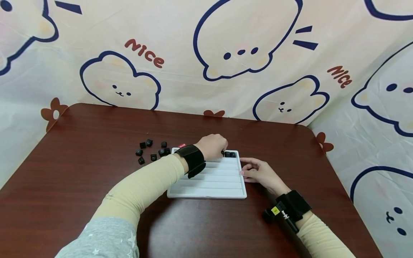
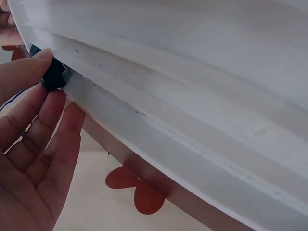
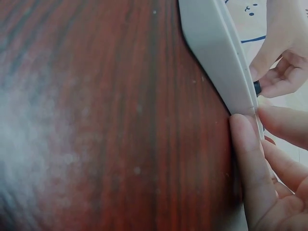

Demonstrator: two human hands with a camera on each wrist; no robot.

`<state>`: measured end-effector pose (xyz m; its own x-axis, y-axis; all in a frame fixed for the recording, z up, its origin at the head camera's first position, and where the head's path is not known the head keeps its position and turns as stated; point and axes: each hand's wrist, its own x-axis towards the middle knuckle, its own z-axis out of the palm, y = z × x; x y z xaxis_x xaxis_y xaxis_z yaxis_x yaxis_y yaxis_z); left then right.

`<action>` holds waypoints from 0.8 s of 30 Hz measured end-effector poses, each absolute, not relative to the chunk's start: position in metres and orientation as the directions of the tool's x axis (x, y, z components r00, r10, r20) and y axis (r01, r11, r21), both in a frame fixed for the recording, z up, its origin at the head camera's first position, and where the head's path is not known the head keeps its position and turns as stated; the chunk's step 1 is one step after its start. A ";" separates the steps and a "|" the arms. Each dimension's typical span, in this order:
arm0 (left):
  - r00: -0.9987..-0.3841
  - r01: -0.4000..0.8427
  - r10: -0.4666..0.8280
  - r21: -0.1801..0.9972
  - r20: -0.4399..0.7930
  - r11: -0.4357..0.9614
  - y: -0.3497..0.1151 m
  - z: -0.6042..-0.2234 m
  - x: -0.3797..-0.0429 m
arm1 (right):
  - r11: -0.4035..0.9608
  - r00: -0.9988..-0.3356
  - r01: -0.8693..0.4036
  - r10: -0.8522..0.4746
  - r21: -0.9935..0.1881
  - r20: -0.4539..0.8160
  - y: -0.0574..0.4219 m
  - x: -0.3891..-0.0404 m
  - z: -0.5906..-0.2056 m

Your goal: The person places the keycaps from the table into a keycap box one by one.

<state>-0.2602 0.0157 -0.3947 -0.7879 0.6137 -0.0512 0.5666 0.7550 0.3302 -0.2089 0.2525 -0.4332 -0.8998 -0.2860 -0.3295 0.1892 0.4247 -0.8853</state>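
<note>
A white tray (image 1: 206,191) with long parallel slots lies on the table. My left hand (image 1: 211,147) reaches across it to the far slot. In the left wrist view, the thumb and fingers of that hand pinch a small black block (image 2: 54,77) at the tray's far edge. Right beside it, two more black blocks (image 1: 230,154) sit in the right end of the far slot. My right hand (image 1: 262,175) touches the tray's right side with thumb and fingertips. The right wrist view shows the thumb (image 3: 245,134) against the tray's side wall (image 3: 216,53).
Several loose black blocks (image 1: 153,157) lie scattered on the brown table (image 1: 96,150) left of the tray. A small red item (image 1: 182,145) shows behind the tray's far left edge. A patterned cloth (image 1: 180,86) hangs behind the table and at its sides.
</note>
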 end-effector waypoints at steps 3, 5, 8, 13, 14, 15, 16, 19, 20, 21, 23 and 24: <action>-0.793 0.559 0.606 0.328 -0.055 0.762 0.017 -0.393 -0.260 | 0.423 -0.899 0.184 -0.292 -0.887 -0.325 0.253 -0.210 -0.434; -0.798 0.553 0.600 0.325 -0.059 0.767 0.018 -0.393 -0.259 | 0.422 -0.899 0.184 -0.294 -0.888 -0.326 0.253 -0.210 -0.434; -0.805 0.543 0.590 0.322 -0.062 0.776 0.019 -0.392 -0.259 | 0.422 -0.898 0.186 -0.293 -0.887 -0.327 0.254 -0.210 -0.434; -0.812 0.539 0.582 0.324 -0.049 0.778 0.019 -0.392 -0.258 | 0.423 -0.902 0.192 -0.279 -0.885 -0.330 0.253 -0.211 -0.434; -0.812 0.538 0.581 0.327 -0.045 0.777 0.019 -0.392 -0.258 | 0.422 -0.903 0.195 -0.276 -0.885 -0.330 0.253 -0.211 -0.435; -0.813 0.536 0.580 0.332 -0.042 0.776 0.019 -0.392 -0.258 | 0.421 -0.903 0.197 -0.275 -0.886 -0.331 0.253 -0.211 -0.435; -0.814 0.536 0.580 0.335 -0.040 0.775 0.019 -0.392 -0.258 | 0.420 -0.903 0.198 -0.274 -0.886 -0.332 0.253 -0.211 -0.435; -0.814 0.533 0.579 0.345 -0.038 0.772 0.018 -0.393 -0.258 | 0.416 -0.902 0.200 -0.275 -0.887 -0.333 0.253 -0.211 -0.435; -0.814 0.533 0.580 0.346 -0.039 0.772 0.018 -0.393 -0.258 | 0.416 -0.902 0.200 -0.276 -0.887 -0.333 0.253 -0.211 -0.435; -0.814 0.533 0.580 0.348 -0.040 0.771 0.018 -0.393 -0.258 | 0.416 -0.902 0.199 -0.277 -0.887 -0.332 0.253 -0.211 -0.435; -0.813 0.533 0.581 0.349 -0.041 0.771 0.018 -0.393 -0.258 | 0.416 -0.902 0.198 -0.278 -0.888 -0.331 0.253 -0.211 -0.436; -0.813 0.533 0.581 0.349 -0.041 0.771 0.018 -0.393 -0.258 | 0.416 -0.901 0.197 -0.279 -0.888 -0.331 0.253 -0.211 -0.436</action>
<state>-0.2578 0.0176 -0.3932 -0.8129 0.5810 -0.0407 0.5334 0.7707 0.3487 -0.2109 0.2529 -0.4356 -0.9014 -0.2792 -0.3309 0.1971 0.4159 -0.8878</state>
